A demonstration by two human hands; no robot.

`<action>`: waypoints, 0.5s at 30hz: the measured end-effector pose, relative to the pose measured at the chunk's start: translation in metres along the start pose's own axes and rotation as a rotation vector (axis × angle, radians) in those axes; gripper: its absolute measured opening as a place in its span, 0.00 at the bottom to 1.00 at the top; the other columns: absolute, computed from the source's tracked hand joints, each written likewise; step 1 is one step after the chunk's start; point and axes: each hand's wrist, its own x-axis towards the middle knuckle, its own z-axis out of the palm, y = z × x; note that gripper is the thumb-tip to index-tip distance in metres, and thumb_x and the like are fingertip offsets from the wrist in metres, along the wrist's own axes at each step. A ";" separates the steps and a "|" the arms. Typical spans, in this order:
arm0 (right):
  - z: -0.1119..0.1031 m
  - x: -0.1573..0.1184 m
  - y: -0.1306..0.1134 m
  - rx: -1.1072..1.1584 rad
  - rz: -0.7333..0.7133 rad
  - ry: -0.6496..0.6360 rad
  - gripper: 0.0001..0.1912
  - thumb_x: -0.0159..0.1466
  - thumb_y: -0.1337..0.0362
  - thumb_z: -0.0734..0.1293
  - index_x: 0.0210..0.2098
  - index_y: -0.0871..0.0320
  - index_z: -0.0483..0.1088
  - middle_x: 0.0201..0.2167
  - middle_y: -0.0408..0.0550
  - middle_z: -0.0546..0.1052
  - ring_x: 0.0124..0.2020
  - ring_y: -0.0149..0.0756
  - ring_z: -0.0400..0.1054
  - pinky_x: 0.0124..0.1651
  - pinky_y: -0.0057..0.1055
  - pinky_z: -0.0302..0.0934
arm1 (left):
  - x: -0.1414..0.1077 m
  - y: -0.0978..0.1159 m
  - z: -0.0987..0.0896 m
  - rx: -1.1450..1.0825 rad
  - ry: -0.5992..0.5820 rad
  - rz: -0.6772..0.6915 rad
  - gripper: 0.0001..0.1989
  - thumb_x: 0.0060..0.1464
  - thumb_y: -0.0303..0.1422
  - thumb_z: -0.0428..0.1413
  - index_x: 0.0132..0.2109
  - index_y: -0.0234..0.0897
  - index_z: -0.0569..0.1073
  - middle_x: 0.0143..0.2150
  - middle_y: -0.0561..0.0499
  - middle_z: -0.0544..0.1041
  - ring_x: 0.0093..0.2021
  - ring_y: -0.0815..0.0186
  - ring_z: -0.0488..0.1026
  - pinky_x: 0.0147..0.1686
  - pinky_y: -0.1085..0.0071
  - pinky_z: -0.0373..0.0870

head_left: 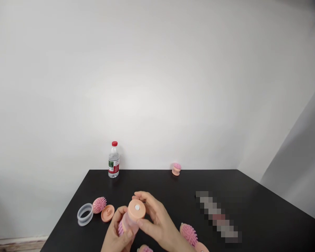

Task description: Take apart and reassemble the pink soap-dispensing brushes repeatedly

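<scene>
— So, setting first, largest down?

— White wall behind, black table before it. Pixelated strip on the right side; contents unreadable. Water bottle, red cap, upright near the far edge, left of centre.

— Where is the work?

— Near edge, centre, in both hands. A scalp brush, seemingly: peach end disc uppermost and tilted, translucent collar below it, pink bristles showing beside the left palm.

— Technique?

— Judged step: adjusting the disc against the collar. Best to steady the body with the left hand, keep the disc square, and press evenly round its rim so that it does not cock.

— Grip?

— Left hand: fingers wrapped round the lower body. Right hand: curved about the disc's breadth apart, thumb at the lower rim beside the collar, fingers round the far side. Far fingertip contact hidden.

— Loose parts?

— Left: translucent ring, bristled brush head just beside it, then a peach cap, knob upward. Far edge: small brush. Smallest noted: white dot on the held disc.
</scene>
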 end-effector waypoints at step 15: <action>-0.032 -0.004 -0.035 -0.420 0.010 -0.265 0.27 0.54 0.60 0.78 0.53 0.50 0.74 0.57 0.51 0.76 0.58 0.49 0.70 0.61 0.42 0.59 | -0.017 0.010 0.009 0.018 -0.002 -0.323 0.25 0.41 0.52 0.69 0.39 0.36 0.79 0.24 0.51 0.77 0.21 0.68 0.71 0.23 0.72 0.69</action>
